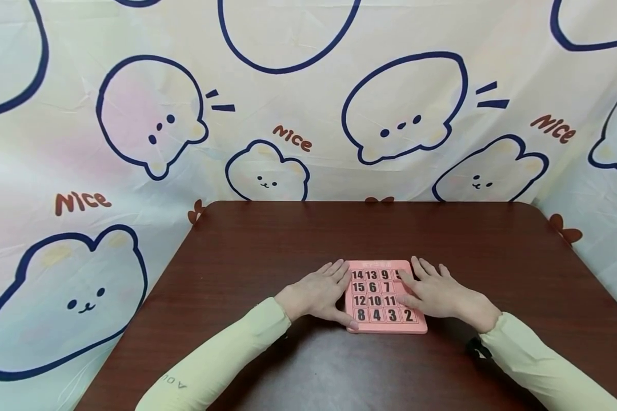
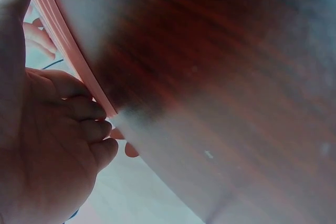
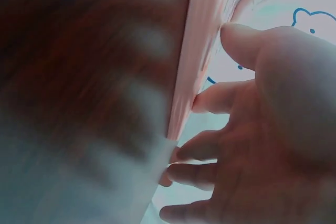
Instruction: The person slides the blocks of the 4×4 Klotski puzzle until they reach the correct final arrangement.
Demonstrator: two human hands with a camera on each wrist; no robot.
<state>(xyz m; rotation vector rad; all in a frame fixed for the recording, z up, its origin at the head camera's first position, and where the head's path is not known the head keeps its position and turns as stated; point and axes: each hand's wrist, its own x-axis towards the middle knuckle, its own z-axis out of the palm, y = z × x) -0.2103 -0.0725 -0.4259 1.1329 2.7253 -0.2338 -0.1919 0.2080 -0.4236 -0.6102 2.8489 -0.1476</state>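
We saw one pink number puzzle [image 1: 385, 297] with black numbered tiles, lying flat near the front middle of the dark wooden surface [image 1: 267, 245]. Our left hand [image 1: 319, 292] lay spread against its left edge; our right hand [image 1: 437, 292] lay spread over its right tiles. Bare wood surrounded it on every side.

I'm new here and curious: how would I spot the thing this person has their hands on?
Look at the dark wooden table before the bear-print cloth. Near its front middle, between the left hand and right hand, lies a pink number puzzle. It is the only pink, square board, filled with black-numbered tiles.
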